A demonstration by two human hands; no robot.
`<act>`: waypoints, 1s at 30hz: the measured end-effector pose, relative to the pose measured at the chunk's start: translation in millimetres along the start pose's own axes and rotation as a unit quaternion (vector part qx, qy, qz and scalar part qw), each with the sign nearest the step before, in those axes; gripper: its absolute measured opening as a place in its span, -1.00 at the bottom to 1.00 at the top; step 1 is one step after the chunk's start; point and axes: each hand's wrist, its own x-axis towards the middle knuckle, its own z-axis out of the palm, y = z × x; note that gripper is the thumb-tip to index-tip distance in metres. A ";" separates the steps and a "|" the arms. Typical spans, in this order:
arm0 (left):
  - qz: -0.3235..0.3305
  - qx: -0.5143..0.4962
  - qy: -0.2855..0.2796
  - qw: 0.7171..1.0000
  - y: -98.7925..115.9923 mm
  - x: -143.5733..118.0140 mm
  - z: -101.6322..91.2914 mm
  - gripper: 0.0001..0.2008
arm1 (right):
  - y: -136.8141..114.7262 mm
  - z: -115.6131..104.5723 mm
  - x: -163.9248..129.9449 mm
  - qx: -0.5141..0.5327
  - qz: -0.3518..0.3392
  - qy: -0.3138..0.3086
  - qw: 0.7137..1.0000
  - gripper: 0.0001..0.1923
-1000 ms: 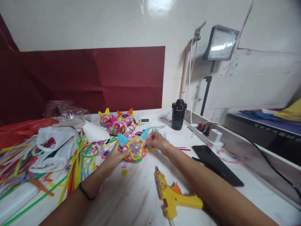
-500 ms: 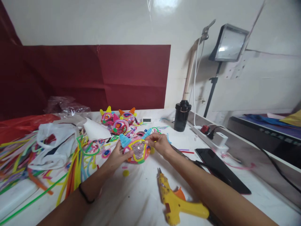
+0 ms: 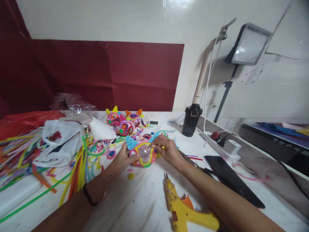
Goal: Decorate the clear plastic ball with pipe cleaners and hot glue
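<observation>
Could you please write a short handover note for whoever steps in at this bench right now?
Left hand: holds the pipe-cleaner ball from its left side, on the table.
Right hand: fingers pinch the ball's upper right edge, by a blue horn.
Done: ball wrapped in coloured loops, two blue horns on; three decorated balls sit behind.
Left: cannot tell; the horn is in the fingers. Glue gun lies untouched near the right forearm; loose pipe cleaners lie left.
</observation>
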 end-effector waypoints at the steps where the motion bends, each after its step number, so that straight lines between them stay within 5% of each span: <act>1: 0.002 0.003 0.005 1.000 0.0 0.2 -0.1 -0.31 | -1.3 -1.0 -0.2 -0.011 -0.011 -0.007 1.000 -0.70; 9: 0.034 0.033 0.050 0.998 -10.6 5.5 -3.2 -0.20 | -2.0 -3.2 -2.4 -0.072 -0.062 -0.030 0.995 -0.67; 30: 0.027 0.059 0.027 0.998 -15.9 10.1 -13.6 -0.25 | -2.3 -2.0 4.2 -0.163 -0.165 -0.051 0.971 -0.73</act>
